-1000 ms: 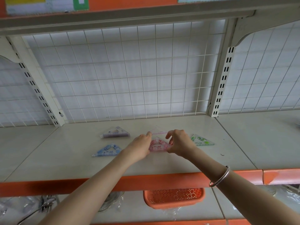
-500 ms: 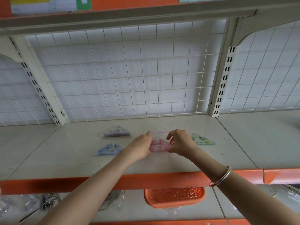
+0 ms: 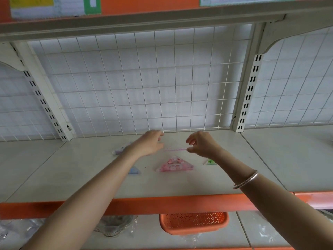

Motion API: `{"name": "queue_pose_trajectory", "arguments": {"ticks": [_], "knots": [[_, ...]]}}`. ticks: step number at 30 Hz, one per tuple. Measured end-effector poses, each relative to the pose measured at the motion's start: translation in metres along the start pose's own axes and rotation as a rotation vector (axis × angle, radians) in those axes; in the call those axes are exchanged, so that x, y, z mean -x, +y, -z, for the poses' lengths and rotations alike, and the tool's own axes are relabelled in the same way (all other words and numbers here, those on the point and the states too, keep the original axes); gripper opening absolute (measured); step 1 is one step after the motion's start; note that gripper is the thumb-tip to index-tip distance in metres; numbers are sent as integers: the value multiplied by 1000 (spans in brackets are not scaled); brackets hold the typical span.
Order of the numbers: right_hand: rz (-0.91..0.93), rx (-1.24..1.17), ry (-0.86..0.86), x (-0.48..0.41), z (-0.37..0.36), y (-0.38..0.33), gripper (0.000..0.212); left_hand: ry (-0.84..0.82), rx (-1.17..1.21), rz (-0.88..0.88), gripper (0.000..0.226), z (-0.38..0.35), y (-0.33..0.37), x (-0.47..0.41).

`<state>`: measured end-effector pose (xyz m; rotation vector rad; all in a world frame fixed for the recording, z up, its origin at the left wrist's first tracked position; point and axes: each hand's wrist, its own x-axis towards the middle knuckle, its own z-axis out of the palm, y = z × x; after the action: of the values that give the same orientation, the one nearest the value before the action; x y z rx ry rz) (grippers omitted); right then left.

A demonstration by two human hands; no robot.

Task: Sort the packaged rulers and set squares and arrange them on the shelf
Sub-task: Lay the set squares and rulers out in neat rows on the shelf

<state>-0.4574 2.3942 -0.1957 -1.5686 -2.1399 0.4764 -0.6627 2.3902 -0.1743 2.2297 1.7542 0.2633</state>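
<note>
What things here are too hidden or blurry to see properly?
Head view only.
Purple packaged set square: mostly behind the left forearm.
Blue packaged set square: mostly behind the same forearm.
Green packaged set square: mostly behind the right forearm.
Pink packaged set square: print too small to read.

Left forearm (image 3: 100, 179) hides most of the purple set-square packet (image 3: 118, 151) and of the blue packet (image 3: 134, 171). Right wrist (image 3: 222, 156) covers part of the green packet (image 3: 210, 162). Shelf edge (image 3: 162, 204) cuts off the orange basket (image 3: 193, 224). Fingertips of the left hand (image 3: 150, 144) are blurred. Upper labels (image 3: 46, 6) are cropped and illegible.
</note>
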Motion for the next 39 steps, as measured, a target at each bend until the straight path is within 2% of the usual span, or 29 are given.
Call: {"name": "queue_pose_trajectory", "arguments": {"ticks": [5, 9, 15, 24, 33, 39], "knots": [[57, 82, -64, -21, -6, 0, 25, 15, 23, -37, 32, 5, -14, -25], [83, 167, -136, -26, -19, 5, 33, -65, -143, -91, 40, -6, -23, -31], [83, 234, -206, -28, -32, 19, 36, -87, -407, -186, 48, -30, -34, -31], [104, 221, -213, -31, -39, 24, 36, -23, -511, -210, 60, -40, -43, -29], [104, 190, -198, -26, -39, 23, 36, -14, -469, -206, 58, -42, -43, -27], [38, 135, -63, -14, -12, 35, 34, 213, -289, -282, 35, -34, -3, -23]]}}
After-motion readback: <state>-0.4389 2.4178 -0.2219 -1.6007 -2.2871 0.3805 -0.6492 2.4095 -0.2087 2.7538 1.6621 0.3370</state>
